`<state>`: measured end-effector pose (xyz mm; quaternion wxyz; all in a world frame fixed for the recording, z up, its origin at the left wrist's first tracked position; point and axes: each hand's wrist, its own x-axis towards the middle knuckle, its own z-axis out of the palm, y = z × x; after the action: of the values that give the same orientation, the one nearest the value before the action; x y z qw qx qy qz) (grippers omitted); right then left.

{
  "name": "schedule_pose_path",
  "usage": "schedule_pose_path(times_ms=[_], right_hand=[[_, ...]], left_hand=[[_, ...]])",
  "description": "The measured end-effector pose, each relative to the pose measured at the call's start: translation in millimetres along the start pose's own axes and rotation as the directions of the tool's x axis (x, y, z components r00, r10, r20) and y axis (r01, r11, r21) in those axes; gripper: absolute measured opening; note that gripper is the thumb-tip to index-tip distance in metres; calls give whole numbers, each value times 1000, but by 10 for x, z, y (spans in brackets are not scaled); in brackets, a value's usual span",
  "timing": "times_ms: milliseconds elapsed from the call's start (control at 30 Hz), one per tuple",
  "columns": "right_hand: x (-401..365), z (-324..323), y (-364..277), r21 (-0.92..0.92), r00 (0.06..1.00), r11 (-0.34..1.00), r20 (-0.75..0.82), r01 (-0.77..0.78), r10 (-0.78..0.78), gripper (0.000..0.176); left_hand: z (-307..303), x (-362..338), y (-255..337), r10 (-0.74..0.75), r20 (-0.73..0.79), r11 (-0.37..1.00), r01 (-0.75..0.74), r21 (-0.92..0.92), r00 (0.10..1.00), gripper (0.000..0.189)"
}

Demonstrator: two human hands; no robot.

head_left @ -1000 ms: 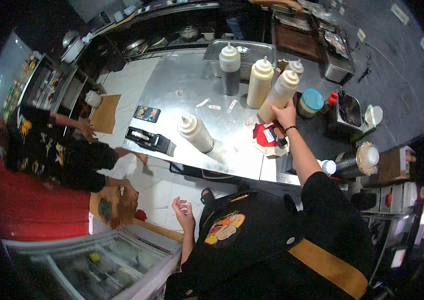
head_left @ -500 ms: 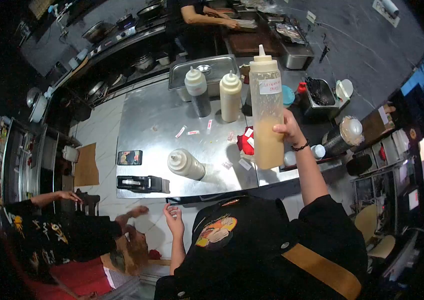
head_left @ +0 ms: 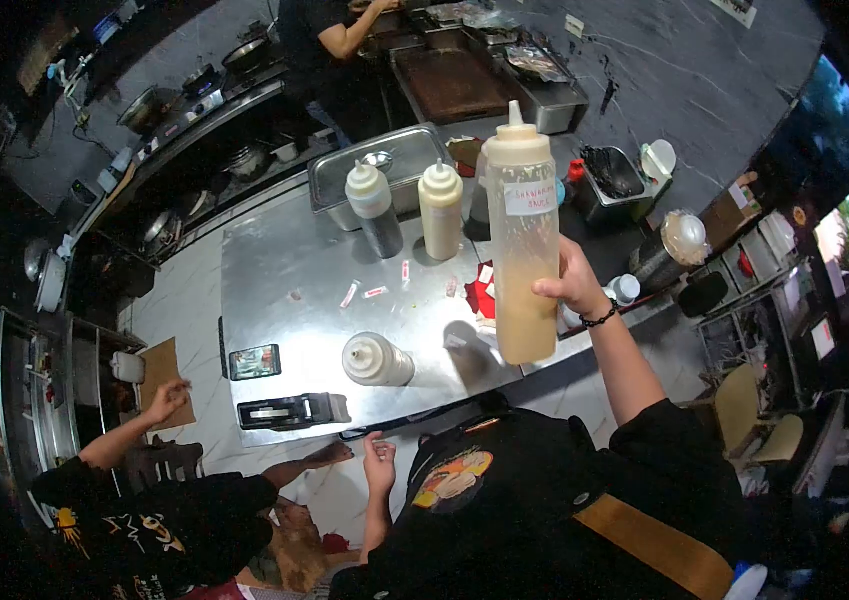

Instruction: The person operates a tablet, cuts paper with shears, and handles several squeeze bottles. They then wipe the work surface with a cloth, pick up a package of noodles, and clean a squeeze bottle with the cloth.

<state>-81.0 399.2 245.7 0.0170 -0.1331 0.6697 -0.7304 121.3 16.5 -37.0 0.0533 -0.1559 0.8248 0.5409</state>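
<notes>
My right hand [head_left: 581, 282] is wrapped round a tall clear squeeze bottle [head_left: 527, 250], held upright above the table's right part. It has a cream nozzle cap, a white label with red handwriting, and pale tan sauce in its lower part. My left hand [head_left: 380, 462] hangs below the table's front edge, fingers loosely apart, with nothing in it. Nearest to that hand on the table is another squeeze bottle [head_left: 377, 360], pale and seen from above. Farther back stand a cream-filled squeeze bottle [head_left: 441, 212] and a dark-filled one [head_left: 375, 212].
On the steel table [head_left: 275, 250] lie a phone [head_left: 255, 362], a black tape dispenser [head_left: 287, 412], small label strips [head_left: 375, 292] and a red item [head_left: 482, 294]. A lidded steel pan [head_left: 330, 190] stands behind. One person [head_left: 165, 500] is at left, another [head_left: 330, 50] at the back counter.
My view has turned and shifted, so the table sits differently. The held bottle's label now faces me more squarely. The person at left has raised a hand.
</notes>
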Motion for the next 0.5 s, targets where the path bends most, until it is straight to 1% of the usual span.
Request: schedule_pose_path(times_ms=[33, 133, 233, 267, 300, 333, 400, 433, 500], right_hand=[[-13, -4, 47, -17, 999, 1000, -47, 4, -5, 71], [-50, -63, 125, -105, 994, 995, -108, 6, -17, 71], [-129, -136, 200, 24, 988, 998, -147, -50, 53, 70], [-150, -151, 202, -20, 988, 999, -153, -41, 38, 70], [-162, -145, 170, -64, 988, 997, -156, -32, 22, 70], [-161, -151, 153, -108, 988, 994, -155, -18, 1, 69], [-160, -187, 178, -92, 994, 995, -110, -31, 21, 69], [-154, -204, 198, -83, 996, 996, -85, -35, 28, 69], [-140, -228, 242, -75, 998, 996, -47, -47, 44, 70]], left_hand=[[-21, 3, 111, -26, 40, 1000, 26, -3, 999, 38], [-6, 81, -14, -30, 71, 999, 31, -14, 997, 39], [-17, 106, -23, -37, 66, 999, 39, -35, 997, 40], [-16, 97, -2, -34, 66, 998, 37, -45, 997, 40], [-13, 83, 56, -17, 41, 999, 16, 45, 999, 39], [4, 73, 86, -16, 46, 999, 14, 43, 999, 39], [22, 32, 141, -16, 49, 999, 14, 41, 999, 39], [38, 9, 177, -5, 44, 1000, 5, 10, 999, 40], [93, -42, 148, -17, 10, 1000, 18, -6, 1000, 40]])
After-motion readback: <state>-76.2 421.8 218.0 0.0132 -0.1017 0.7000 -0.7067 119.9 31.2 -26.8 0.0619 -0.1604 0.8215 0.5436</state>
